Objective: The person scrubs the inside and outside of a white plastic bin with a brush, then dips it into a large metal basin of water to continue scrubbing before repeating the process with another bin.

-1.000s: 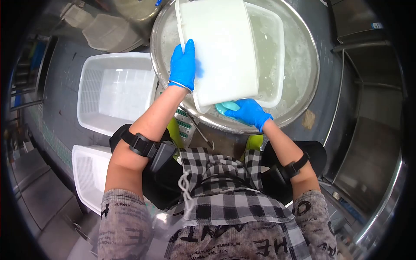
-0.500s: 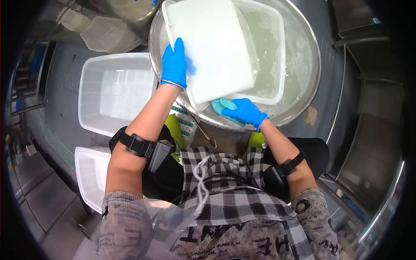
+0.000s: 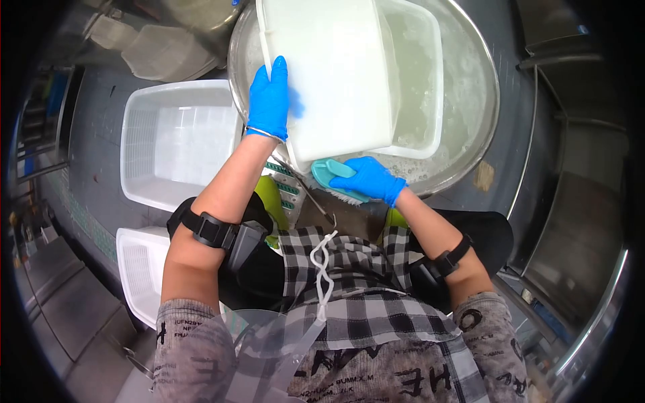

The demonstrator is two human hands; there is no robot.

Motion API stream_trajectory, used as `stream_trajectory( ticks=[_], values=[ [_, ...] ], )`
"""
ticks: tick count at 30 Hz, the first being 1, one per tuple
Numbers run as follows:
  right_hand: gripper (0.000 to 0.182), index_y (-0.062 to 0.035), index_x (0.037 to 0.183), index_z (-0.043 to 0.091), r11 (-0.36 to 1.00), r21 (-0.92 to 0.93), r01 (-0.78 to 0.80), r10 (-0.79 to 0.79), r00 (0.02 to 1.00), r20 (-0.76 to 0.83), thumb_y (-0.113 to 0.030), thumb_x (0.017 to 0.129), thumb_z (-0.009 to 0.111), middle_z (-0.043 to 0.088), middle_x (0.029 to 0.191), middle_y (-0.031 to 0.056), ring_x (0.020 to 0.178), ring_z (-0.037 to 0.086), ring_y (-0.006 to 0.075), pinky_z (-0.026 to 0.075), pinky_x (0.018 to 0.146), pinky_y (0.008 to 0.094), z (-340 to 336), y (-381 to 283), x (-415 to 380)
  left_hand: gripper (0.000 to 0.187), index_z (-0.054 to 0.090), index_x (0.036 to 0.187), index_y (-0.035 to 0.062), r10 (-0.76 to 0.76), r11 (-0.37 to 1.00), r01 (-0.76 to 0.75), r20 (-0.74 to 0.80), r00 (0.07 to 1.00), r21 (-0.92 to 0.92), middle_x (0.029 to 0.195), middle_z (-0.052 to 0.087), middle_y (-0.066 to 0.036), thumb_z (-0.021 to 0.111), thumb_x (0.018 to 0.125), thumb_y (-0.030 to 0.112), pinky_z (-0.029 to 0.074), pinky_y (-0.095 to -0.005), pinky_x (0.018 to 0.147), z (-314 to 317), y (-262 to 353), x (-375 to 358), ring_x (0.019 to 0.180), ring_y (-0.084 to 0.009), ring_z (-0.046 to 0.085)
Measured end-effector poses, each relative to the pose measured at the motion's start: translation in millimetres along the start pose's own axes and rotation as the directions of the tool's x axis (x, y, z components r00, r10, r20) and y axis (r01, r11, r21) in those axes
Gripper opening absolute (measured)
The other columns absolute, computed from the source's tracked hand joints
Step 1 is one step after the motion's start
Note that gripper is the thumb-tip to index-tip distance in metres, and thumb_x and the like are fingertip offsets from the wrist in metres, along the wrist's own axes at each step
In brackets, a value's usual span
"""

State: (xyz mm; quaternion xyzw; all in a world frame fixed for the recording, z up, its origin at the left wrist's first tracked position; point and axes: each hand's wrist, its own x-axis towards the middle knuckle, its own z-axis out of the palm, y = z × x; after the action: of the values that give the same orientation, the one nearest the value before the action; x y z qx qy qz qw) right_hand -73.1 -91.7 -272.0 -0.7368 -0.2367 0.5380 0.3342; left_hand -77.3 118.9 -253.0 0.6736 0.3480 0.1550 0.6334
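A white plastic tub (image 3: 336,74) is tilted over a round metal basin (image 3: 496,94) of cloudy, soapy water. My blue-gloved left hand (image 3: 269,101) is closed on its left edge, with some fingers showing as a blue shadow through the wall. A teal scrub brush (image 3: 324,172) with white bristles is gripped in my right hand (image 3: 369,180), also in a blue glove. The brush is right at the tub's lower edge, bristles facing down toward me. Behind the held tub, another white container's rim (image 3: 440,87) shows in the water.
To the left of the basin, a white basket (image 3: 181,144) with slotted sides rests on the grey floor. Another white basket (image 3: 142,269) lies nearer to me. A thin metal rod (image 3: 312,198) juts out by my apron. Steel cabinets (image 3: 571,195) line the right side.
My right hand has moved left and slightly down with the brush, which has turned so that its bristles show. The held tub has shifted a little, its lower right corner rising.
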Motion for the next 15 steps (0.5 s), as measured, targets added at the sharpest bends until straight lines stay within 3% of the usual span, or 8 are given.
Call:
stream_trajectory(
  ticks=[1, 2, 4, 6, 8, 12, 15],
  values=[
    [0.050, -0.0018, 0.085, 0.061, 0.991, -0.131, 0.007, -0.016, 0.997, -0.071, -0.048, 0.066, 0.061, 0.061, 0.079, 0.0148, 0.071, 0.057, 0.0255, 0.044, 0.069, 0.0315, 3.0, 15.9, 11.5, 0.039, 0.052, 0.095, 0.0000, 0.027, 0.999, -0.026, -0.039, 0.999, 0.041, 0.064, 0.049, -0.006, 0.045, 0.084, 0.036, 0.040, -0.0264, 0.047, 0.2, -0.6, 1.9, 0.054, -0.0123, 0.047],
    [0.050, -0.0018, 0.085, 0.061, 0.992, -0.129, 0.009, -0.018, 0.997, -0.072, -0.048, 0.066, 0.061, 0.061, 0.079, 0.0148, 0.071, 0.057, 0.0255, 0.044, 0.069, 0.0315, 5.6, 35.1, 23.6, 0.040, 0.052, 0.095, -0.0005, 0.053, 0.995, -0.047, -0.077, 0.996, 0.084, 0.064, 0.050, -0.006, 0.045, 0.084, 0.037, 0.040, -0.0264, 0.047, -0.5, -1.8, 2.9, 0.054, -0.0125, 0.047],
    [0.049, -0.0017, 0.084, 0.061, 0.990, -0.094, 0.101, -0.121, 0.962, -0.243, -0.047, 0.065, 0.062, 0.061, 0.078, 0.0149, 0.069, 0.057, 0.0255, 0.044, 0.068, 0.0321, 5.7, 65.2, 45.3, 0.040, 0.052, 0.094, -0.0011, 0.022, 0.998, -0.018, -0.071, 0.997, 0.060, 0.063, 0.050, -0.007, 0.044, 0.084, 0.037, 0.041, -0.0267, 0.047, -4.5, -2.1, 5.2, 0.053, -0.0131, 0.047],
    [0.049, -0.0007, 0.082, 0.061, 0.998, -0.060, 0.020, -0.033, 0.972, -0.233, -0.047, 0.065, 0.062, 0.061, 0.077, 0.0153, 0.068, 0.057, 0.0243, 0.044, 0.066, 0.0321, 1.9, 72.1, 52.9, 0.041, 0.052, 0.092, -0.0016, -0.013, 0.999, 0.015, -0.054, 0.998, 0.038, 0.063, 0.050, -0.007, 0.044, 0.084, 0.038, 0.041, -0.0271, 0.046, -8.7, -2.6, 8.7, 0.052, -0.0138, 0.048],
    [0.047, -0.0001, 0.080, 0.061, 0.993, 0.033, -0.113, 0.118, 0.973, -0.197, -0.045, 0.066, 0.062, 0.061, 0.075, 0.0136, 0.066, 0.057, 0.0194, 0.044, 0.064, 0.0303, -2.8, 64.2, 53.0, 0.041, 0.053, 0.088, -0.0019, -0.155, 0.987, 0.152, -0.048, 0.987, -0.052, 0.061, 0.051, -0.008, 0.042, 0.084, 0.038, 0.042, -0.0278, 0.044, -18.5, -3.2, 18.5, 0.049, -0.0153, 0.049],
    [0.045, -0.0005, 0.078, 0.061, 0.974, 0.150, -0.171, 0.197, 0.963, -0.182, -0.044, 0.066, 0.060, 0.060, 0.071, 0.0122, 0.061, 0.055, 0.0196, 0.044, 0.060, 0.0311, -10.0, 67.9, 55.5, 0.041, 0.054, 0.084, 0.0013, -0.188, 0.977, 0.186, -0.008, 0.982, -0.108, 0.061, 0.051, -0.007, 0.041, 0.084, 0.041, 0.043, -0.0276, 0.041, -30.7, 2.3, 28.4, 0.048, -0.0157, 0.050],
    [0.045, -0.0002, 0.076, 0.061, 0.973, 0.093, -0.213, 0.227, 0.957, -0.179, -0.044, 0.066, 0.060, 0.059, 0.070, 0.0120, 0.059, 0.055, 0.0194, 0.043, 0.058, 0.0314, -15.9, 70.3, 60.3, 0.042, 0.054, 0.085, 0.0021, -0.193, 0.973, 0.192, 0.001, 0.981, -0.125, 0.061, 0.052, -0.006, 0.041, 0.084, 0.042, 0.044, -0.0268, 0.041, -31.8, 12.9, 28.8, 0.048, -0.0150, 0.051]
  ],
)
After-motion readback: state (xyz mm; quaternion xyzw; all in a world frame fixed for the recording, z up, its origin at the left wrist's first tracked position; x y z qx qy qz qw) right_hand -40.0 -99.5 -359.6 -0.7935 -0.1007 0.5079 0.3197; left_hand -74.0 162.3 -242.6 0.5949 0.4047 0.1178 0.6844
